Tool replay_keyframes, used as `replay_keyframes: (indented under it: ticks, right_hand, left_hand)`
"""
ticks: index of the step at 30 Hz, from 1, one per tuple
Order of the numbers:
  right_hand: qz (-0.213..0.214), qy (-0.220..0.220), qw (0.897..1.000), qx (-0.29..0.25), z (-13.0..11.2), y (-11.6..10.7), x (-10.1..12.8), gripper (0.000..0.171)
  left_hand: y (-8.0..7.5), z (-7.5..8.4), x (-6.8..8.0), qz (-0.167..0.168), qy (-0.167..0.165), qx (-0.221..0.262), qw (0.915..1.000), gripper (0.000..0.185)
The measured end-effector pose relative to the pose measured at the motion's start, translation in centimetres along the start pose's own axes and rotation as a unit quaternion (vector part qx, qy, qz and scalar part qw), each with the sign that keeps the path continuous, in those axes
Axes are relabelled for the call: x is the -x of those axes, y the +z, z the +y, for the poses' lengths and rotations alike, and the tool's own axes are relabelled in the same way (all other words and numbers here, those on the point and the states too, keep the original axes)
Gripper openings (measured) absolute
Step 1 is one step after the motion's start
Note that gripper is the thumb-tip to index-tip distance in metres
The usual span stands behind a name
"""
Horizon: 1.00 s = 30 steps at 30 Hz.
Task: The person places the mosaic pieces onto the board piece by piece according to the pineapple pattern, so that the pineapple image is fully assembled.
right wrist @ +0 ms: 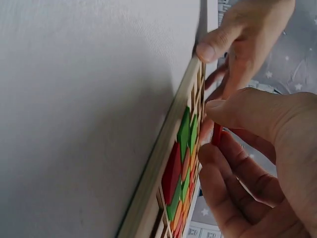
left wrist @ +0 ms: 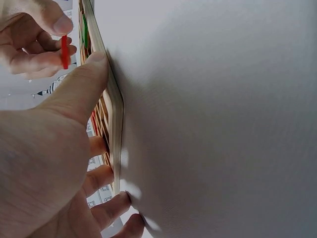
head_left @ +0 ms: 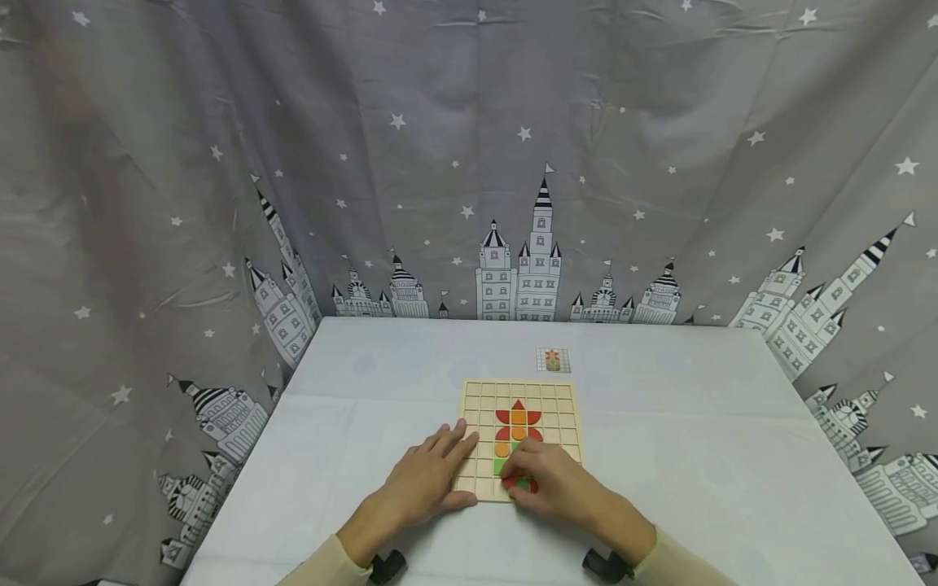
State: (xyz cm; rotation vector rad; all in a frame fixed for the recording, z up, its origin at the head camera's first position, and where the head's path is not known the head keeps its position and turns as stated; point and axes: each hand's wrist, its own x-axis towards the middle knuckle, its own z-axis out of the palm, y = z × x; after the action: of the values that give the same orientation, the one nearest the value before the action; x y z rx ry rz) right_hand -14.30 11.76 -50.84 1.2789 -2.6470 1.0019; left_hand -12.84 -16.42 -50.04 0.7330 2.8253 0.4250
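Observation:
A square wooden grid board [head_left: 560,407] lies on the table. Red, orange and green flat pieces fill a column of its cells, with a red triangle [head_left: 518,404] at the top and a green piece [head_left: 499,467] lower down. My left hand [head_left: 428,476] rests on the board's left side, its thumb at the near edge and its fingers spread along the side. Over the lower part of the board, my right hand [head_left: 560,480] pinches a small red piece [right wrist: 217,134] between thumb and fingertips. The right wrist view shows that piece edge-on, above the board's surface.
Beyond the board lies a small card [head_left: 553,360] printed with a coloured grid pattern. A white cloth covers the table [head_left: 696,423]. Behind it hangs a grey curtain [head_left: 410,179] with stars and castles.

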Motion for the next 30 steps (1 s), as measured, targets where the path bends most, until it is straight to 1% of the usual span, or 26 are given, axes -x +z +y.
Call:
replay_keyframes:
  ticks: [5,10,16,21,25,30]
  right_hand:
    - [-0.002,-0.009,0.999,0.037,-0.3,0.6,-0.2,0.017]
    - [-0.014,-0.003,0.998,0.055,-0.4,1.0,-0.1,0.014]
    - [-0.022,0.005,0.998,0.058,-0.4,1.2,0.0,0.009]
    - [-0.017,0.006,0.998,0.061,-0.6,1.4,-0.1,0.006]
    - [-0.006,0.016,0.998,0.067,-0.8,1.6,-0.3,0.008]
    - [-0.001,0.039,0.997,0.071,-0.9,1.8,-0.5,0.012]
  left_hand:
    - [0.1,0.0,-0.1,0.001,-0.001,0.002,1.0000,0.096]
    - [0.1,0.0,0.0,0.002,0.002,0.002,1.0000,0.095]
    - [0.0,0.0,-0.1,0.004,0.002,-0.006,1.0000,0.095]
    - [0.1,0.0,-0.1,0.002,0.000,-0.006,1.0000,0.095]
    - [0.1,0.0,-0.1,0.000,-0.002,-0.006,1.0000,0.096]
    - [0.1,-0.1,-0.1,-0.001,-0.001,-0.004,1.0000,0.096]
